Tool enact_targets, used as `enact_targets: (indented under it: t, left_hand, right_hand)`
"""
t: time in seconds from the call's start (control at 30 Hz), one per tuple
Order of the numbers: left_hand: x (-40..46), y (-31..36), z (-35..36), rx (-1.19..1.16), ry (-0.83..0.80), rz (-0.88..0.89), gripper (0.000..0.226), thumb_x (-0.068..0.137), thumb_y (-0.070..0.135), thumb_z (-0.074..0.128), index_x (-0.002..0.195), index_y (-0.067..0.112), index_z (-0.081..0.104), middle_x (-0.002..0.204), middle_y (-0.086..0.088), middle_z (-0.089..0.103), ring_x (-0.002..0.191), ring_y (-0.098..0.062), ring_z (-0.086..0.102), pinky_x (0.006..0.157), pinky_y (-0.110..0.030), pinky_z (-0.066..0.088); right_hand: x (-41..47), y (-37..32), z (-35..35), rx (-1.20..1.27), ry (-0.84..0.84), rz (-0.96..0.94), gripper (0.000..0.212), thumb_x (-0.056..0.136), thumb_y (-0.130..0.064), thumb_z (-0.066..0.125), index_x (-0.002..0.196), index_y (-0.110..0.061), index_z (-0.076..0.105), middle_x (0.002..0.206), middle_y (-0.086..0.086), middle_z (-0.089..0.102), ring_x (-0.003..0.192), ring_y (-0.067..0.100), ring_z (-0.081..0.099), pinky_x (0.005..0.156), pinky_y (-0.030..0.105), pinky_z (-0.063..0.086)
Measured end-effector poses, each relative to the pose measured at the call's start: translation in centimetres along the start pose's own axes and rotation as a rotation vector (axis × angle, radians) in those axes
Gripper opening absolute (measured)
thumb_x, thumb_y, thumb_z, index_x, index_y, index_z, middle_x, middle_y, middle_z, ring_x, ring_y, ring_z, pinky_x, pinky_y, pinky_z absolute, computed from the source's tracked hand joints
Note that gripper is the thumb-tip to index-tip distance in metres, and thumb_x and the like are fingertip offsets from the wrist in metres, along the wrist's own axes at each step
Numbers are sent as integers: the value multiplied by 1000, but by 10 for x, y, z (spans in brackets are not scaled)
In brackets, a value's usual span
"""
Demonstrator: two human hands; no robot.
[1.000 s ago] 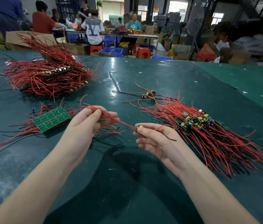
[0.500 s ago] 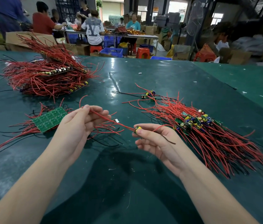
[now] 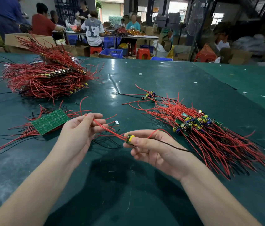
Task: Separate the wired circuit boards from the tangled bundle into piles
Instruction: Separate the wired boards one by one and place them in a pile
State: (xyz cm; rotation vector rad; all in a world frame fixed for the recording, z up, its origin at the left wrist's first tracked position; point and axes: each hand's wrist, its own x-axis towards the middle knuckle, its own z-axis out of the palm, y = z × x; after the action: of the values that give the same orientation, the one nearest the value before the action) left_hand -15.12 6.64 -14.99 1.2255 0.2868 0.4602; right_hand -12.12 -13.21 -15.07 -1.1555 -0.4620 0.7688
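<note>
My right hand pinches a small circuit board with a yellow part, low over the green table. Its red wires run left into my left hand, whose fingers curl round them. A black wire trails right from the board. To the right lies a pile of separated boards with red wires. Left of my left hand lies a green panel of boards on red and black wires. The big tangled bundle sits at the far left.
A few single boards with wires lie beyond the right pile. Small white scraps dot the table. Cardboard boxes, blue crates and red stools stand past the far edge, where several people work at another table.
My left hand has slid left along the red wires, drawing them out straight. My right hand has stayed in place with the board, which now shows more clearly between the fingers.
</note>
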Motion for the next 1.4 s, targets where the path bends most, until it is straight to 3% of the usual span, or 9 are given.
enact_targets:
  t: [0.1,0.3,0.67,1.03,1.27,1.4]
  left_hand:
    - [0,0,0,-29,-10,-21,29,103,11,39,84,3,59,57,2,69,55,-9,69,57,-12,52]
    - [-2,-1,1,6,-52,-7,31,105,13,34,86,5,57,62,-2,71,57,-11,70,59,-14,53]
    - [-4,-2,-2,37,-97,-58,30,104,11,34,87,5,58,65,-6,72,64,-15,72,60,-15,54]
    - [-2,-2,0,6,-113,-73,29,104,9,34,88,1,57,69,-10,73,63,-17,72,59,-16,54]
    - [5,3,-3,-180,-81,-183,30,103,17,34,93,8,61,81,-3,76,74,-10,73,83,-24,45]
    - [3,2,-1,-139,-36,-121,30,103,13,35,90,5,60,73,-4,75,68,-11,73,70,-18,51]
  right_hand:
    - [1,0,-1,39,19,-4,16,80,-12,68,93,-14,77,90,9,74,71,13,68,69,21,54]
    - [4,3,2,243,64,-82,11,79,-3,65,89,-3,69,102,22,70,95,33,70,80,35,57]
    - [4,7,8,243,-17,-187,16,86,-4,58,101,0,55,116,31,63,111,42,62,91,42,54]
    - [3,8,9,167,-47,-198,10,89,-3,56,99,-5,60,114,22,66,111,39,63,92,39,53]
    - [2,2,3,136,61,-74,19,82,-6,60,100,-2,58,107,26,69,96,36,70,79,33,58]
    - [2,3,1,95,43,14,23,81,-9,63,102,-2,58,106,24,70,96,34,70,76,32,57]
